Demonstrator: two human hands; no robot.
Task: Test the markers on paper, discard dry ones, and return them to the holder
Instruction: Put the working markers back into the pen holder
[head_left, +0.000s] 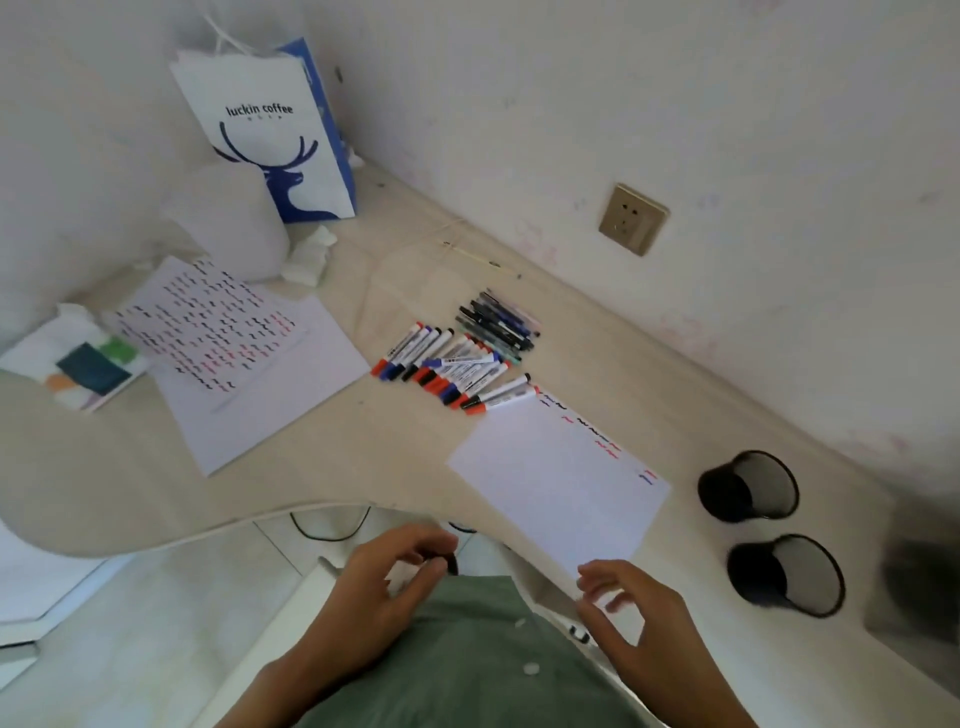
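Both hands hover near the green shirt: left hand pinches a small black cap, right hand loosely curled, holding nothing. Markers lie heaped on the desk; two mesh holders look empty.

Person, seen from above: green button-front shirt, soft muted fabric, with two small white buttons along the placket. Left hand and right hand bare; forearms bare, with no sleeves, rings or watch showing.
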